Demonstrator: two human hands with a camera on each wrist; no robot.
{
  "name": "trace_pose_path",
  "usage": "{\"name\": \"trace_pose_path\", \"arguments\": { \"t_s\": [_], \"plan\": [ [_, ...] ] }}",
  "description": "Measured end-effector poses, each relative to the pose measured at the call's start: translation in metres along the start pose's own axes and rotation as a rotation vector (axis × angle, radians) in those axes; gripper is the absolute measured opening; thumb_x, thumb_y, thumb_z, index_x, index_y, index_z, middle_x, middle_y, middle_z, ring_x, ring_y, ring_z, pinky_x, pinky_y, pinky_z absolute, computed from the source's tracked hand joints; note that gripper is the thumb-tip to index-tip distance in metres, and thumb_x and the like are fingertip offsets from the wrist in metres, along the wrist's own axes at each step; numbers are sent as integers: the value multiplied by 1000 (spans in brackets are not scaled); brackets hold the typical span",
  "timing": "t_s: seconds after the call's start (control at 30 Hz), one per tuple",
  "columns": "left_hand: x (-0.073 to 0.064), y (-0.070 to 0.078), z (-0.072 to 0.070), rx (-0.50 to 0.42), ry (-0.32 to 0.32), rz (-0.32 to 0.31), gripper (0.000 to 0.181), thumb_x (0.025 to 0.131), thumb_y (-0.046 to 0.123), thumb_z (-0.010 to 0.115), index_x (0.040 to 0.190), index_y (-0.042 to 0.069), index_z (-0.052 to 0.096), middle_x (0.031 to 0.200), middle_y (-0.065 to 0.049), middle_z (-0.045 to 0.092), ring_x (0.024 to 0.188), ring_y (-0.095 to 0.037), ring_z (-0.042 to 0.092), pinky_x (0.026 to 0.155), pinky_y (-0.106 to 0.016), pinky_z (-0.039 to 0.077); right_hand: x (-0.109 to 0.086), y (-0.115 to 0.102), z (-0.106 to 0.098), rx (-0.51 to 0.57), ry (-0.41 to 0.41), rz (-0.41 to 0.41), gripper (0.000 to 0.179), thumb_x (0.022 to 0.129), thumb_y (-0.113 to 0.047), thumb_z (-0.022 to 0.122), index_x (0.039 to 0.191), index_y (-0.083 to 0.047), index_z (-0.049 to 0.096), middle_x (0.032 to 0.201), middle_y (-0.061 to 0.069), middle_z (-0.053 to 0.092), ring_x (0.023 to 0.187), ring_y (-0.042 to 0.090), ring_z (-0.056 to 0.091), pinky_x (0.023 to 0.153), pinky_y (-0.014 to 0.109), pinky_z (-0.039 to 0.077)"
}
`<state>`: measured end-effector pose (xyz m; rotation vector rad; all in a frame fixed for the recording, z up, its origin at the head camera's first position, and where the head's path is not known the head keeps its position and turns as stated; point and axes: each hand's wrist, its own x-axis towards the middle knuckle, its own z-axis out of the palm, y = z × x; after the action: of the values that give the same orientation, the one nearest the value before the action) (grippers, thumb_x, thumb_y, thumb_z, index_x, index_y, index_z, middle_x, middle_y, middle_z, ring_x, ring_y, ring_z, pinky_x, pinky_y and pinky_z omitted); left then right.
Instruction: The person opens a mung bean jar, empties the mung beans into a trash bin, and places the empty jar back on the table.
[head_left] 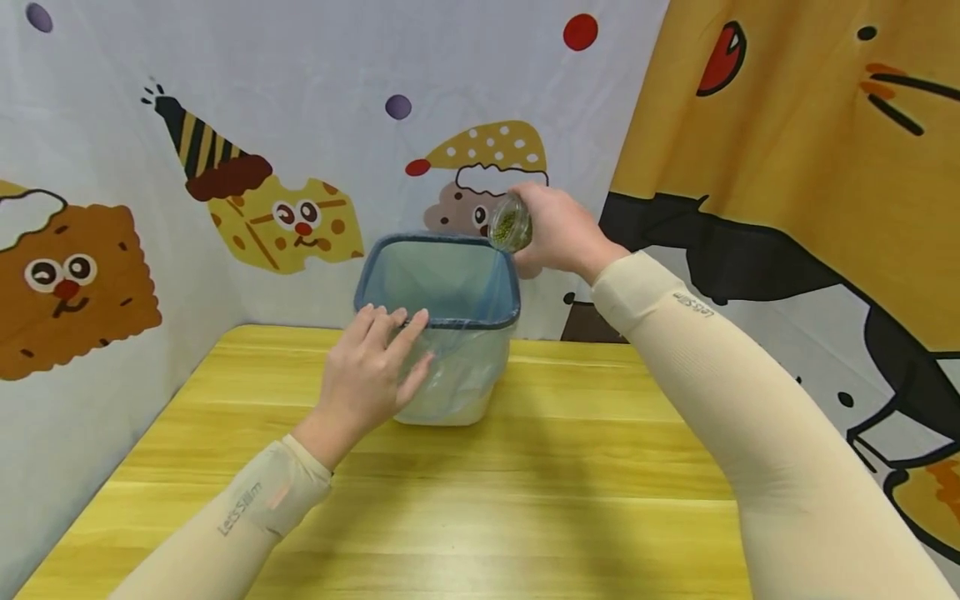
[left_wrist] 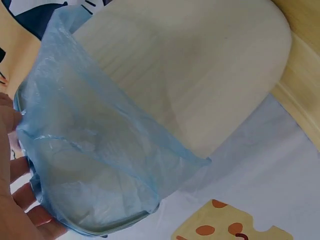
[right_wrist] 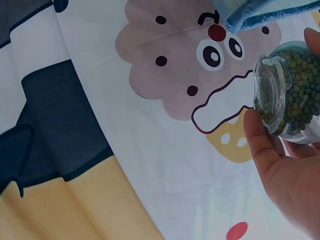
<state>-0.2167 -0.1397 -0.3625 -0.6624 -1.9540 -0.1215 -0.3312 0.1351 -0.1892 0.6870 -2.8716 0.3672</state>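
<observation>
A pale trash bin (head_left: pixel 450 387) with a blue plastic bag (left_wrist: pixel 95 145) folded over its rim stands on the table. The fingertips of my left hand (head_left: pixel 367 367) rest across the near left part of that rim, with the thumb lying against the bin's outer side. My right hand (head_left: pixel 558 225) grips a small clear glass jar (right_wrist: pixel 285 92) above the bin's far right corner. Small round green beans (right_wrist: pixel 302 85) lie inside the jar. The jar is tipped over on its side, one end pointing toward the bin.
The yellow wood-grain table (head_left: pixel 480 508) reaches back to a white cartoon-printed cloth (head_left: pixel 300 108) hanging behind the bin. On the right hangs a yellow and black printed cloth (head_left: pixel 765 158), close to the right sleeve (head_left: pixel 720 383).
</observation>
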Motion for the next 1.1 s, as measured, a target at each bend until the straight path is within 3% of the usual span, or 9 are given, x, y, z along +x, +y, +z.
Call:
{"name": "trace_pose_path", "arguments": {
  "t_s": [0.3,0.63,0.8,1.1],
  "plan": [
    [-2,-3,-2,-58,-39,16,56,95,38,73,137,2,67,122,-24,72,111,-44,68,113,-56,54,7,-10,1,-127,-19,-48,95,85,-17,83,166,-13,34,161,13,51,147,40,47,108,58,53],
    [-2,-4,-3,-89,-53,14,60,94,41,75,138,2,67,123,-24,70,113,-45,67,115,-58,52,9,-18,4,-217,-32,-77,90,90,-19,82,166,-13,33,166,13,46,152,43,41,120,61,43],
    [1,-3,-3,-85,-52,29,62,91,40,80,137,1,67,122,-24,70,112,-45,66,113,-58,52,10,-19,2,-250,3,-101,91,89,-20,85,165,-11,35,166,14,46,151,43,41,119,61,45],
    [-1,-2,-4,-80,-73,25,61,93,41,76,138,1,67,123,-24,69,113,-44,65,113,-58,52,15,-25,-6,-280,8,-107,93,90,-21,85,166,-10,33,167,15,44,151,41,42,118,59,47]
  ]
}}
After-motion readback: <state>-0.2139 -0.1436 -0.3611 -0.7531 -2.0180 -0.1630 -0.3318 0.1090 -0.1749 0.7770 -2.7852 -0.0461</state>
